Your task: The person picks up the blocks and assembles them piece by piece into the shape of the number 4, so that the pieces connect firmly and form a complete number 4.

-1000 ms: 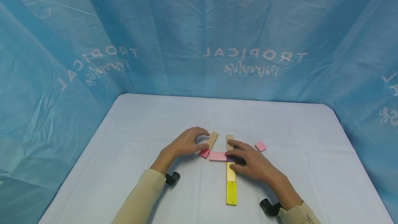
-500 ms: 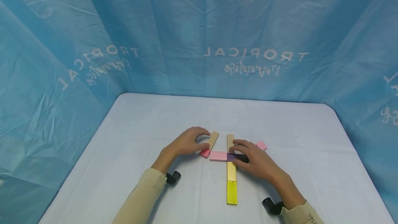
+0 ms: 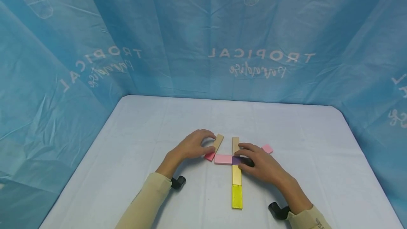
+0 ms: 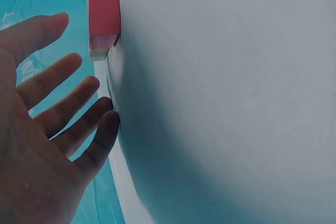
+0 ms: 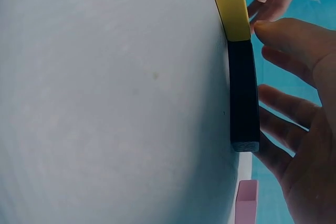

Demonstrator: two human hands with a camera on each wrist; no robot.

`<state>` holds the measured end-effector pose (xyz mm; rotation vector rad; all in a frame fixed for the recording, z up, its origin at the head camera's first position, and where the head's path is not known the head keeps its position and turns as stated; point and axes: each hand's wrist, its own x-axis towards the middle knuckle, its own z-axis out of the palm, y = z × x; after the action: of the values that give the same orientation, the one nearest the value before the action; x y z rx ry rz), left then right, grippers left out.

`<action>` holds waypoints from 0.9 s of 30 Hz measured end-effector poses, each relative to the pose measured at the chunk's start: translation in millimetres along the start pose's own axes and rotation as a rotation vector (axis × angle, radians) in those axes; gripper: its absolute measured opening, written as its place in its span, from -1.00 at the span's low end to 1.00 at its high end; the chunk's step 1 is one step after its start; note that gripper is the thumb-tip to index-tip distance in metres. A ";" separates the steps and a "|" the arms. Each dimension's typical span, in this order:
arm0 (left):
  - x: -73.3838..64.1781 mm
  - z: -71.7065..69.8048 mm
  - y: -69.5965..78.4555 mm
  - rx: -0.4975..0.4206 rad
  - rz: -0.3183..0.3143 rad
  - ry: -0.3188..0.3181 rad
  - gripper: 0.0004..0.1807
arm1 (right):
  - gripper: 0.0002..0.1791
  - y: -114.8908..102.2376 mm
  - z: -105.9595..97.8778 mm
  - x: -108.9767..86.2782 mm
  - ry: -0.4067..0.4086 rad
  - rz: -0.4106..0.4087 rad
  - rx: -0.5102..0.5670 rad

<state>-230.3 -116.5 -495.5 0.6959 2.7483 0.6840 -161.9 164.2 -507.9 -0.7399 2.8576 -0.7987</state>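
Flat coloured blocks lie end to end on the white table. My left hand [image 3: 192,146], fingers apart, is beside a slanted tan block [image 3: 218,142] and a red block [image 3: 209,156]. A pink block [image 3: 223,159] runs from there to a purple block [image 3: 236,160]. My right hand [image 3: 262,165] is spread loosely over a black block [image 5: 243,95] to the purple one's right, partly hiding it in the head view. Its fingertips are near an upright-running tan block [image 3: 235,144], its thumb at the corner of a pale yellow block [image 3: 236,175].
A bright yellow block [image 3: 236,197] continues the column toward me. One loose pink block [image 3: 267,148] lies beyond my right hand. Blue printed curtains [image 3: 190,45] rise around the white table [image 3: 159,116]. Small black cameras are strapped at both wrists.
My right hand has drawn slightly to the right, uncovering the purple block and part of the black one. The left hand stays almost still, and the blocks keep their arrangement.
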 end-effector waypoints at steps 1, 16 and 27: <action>-0.1 0.2 0.4 0.004 0.002 0.001 -0.50 | -0.61 0.0 -0.1 -0.1 0.002 0.000 0.001; -5.2 4.1 3.8 0.043 0.029 0.016 -0.49 | -0.59 1.7 -6.5 -4.3 0.081 0.038 -0.038; -5.9 5.8 0.4 0.033 0.044 0.024 -0.50 | -0.60 11.3 -21.9 -7.5 0.194 0.056 -0.073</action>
<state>-223.3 -116.9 -499.7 0.7619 2.7796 0.6619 -164.6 186.4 -495.1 -0.6181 3.0798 -0.8042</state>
